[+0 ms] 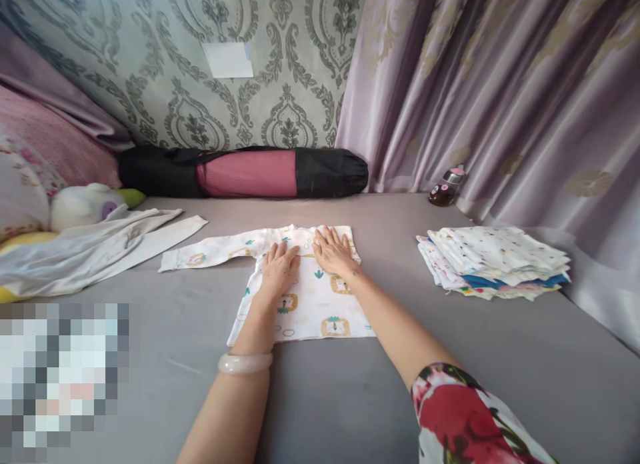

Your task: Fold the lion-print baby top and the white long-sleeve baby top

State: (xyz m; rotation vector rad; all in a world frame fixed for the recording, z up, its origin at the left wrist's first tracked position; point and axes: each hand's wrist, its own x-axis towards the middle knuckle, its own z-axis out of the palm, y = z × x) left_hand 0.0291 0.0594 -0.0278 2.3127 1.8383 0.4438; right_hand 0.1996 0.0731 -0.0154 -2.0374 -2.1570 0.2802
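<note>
Left hand (280, 269) and right hand (332, 252) rest flat, fingers apart and clamped on nothing, on the shirt (311, 307), laid mid-scene on the bed (340, 401) (one sleeve (220, 249) reaching left); dragging either sideways could ruck its thin-looking cloth.

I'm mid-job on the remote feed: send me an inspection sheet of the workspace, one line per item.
Surface: grey sheet, lightly creased; lower left corner of the picture pixelated.
Job's things: printed shirt laid flat, one sleeve stretched out to the left.
Clutter: folded cloth stack at right; pale garment and soft toy at left; bottle near the curtain; black and pink roll at the back.
Hands: left hand and right hand both flat on the shirt.
Cables: nothing seen.
Surroundings: patterned wall behind, curtain at right.
</note>
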